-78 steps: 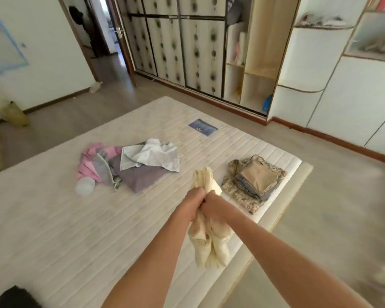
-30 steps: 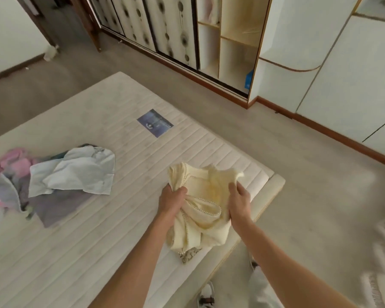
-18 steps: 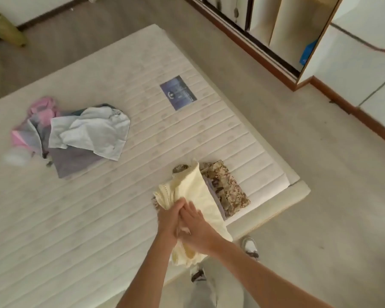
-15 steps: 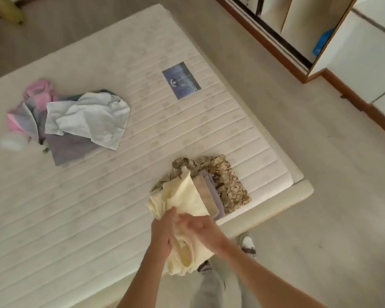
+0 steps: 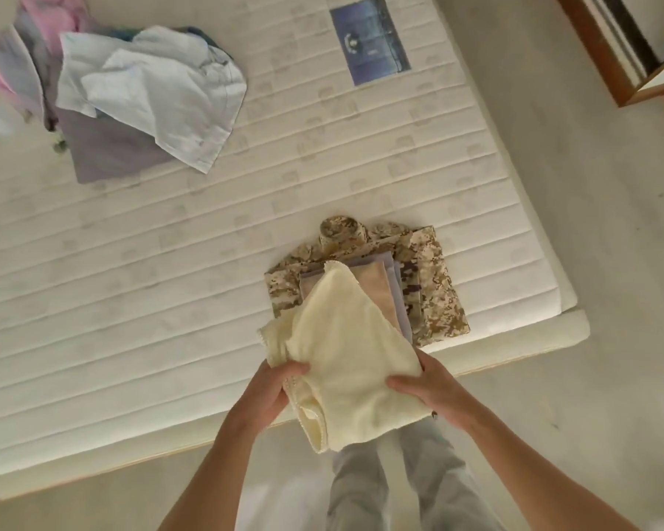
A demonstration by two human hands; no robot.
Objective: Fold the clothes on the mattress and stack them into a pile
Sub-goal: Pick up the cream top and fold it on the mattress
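Observation:
A cream yellow garment [image 5: 345, 350], roughly folded, hangs over the near edge of the mattress [image 5: 215, 239]. My left hand [image 5: 275, 389] grips its left side and my right hand [image 5: 428, 385] grips its right side. The garment's far corner lies over the folded pile [image 5: 434, 297], which has a camouflage piece at the bottom and lilac and beige pieces on top. A heap of unfolded clothes [image 5: 146, 90], pale blue on top with purple and pink beneath, lies at the far left of the mattress.
A dark blue label [image 5: 368, 40] is sewn on the mattress top. Bare floor [image 5: 591, 262] lies to the right, with a wardrobe base [image 5: 629, 59] at the top right corner. My legs in grey trousers [image 5: 407, 484] stand against the mattress's near edge.
My hands have moved apart along the cream garment, spreading it wider, and it now reaches over the folded pile. The view has tilted further down.

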